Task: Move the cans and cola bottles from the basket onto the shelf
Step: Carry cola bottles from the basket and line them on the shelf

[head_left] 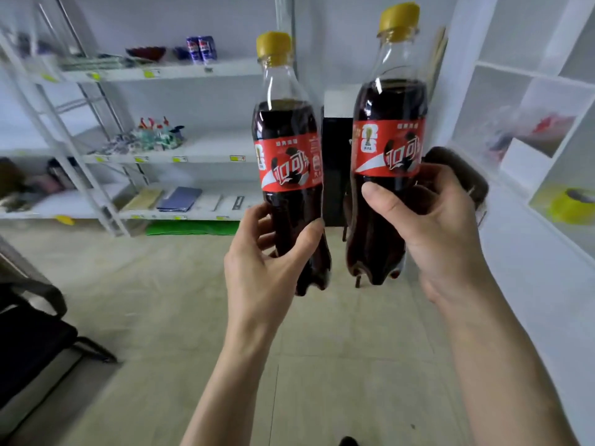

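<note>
Two hands grip cola bottles | left bottle [289, 175] | right bottle [386, 162] (upright, apart)

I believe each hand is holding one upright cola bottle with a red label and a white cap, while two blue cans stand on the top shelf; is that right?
Not quite: the caps are yellow, not white. The head view shows the left hand holding one cola bottle and the right hand holding the other cola bottle, both upright with red labels, and two blue cans standing on the top shelf.

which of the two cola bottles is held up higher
The cola bottle in the right hand: its yellow cap sits above the cap of the left hand's bottle.
</note>
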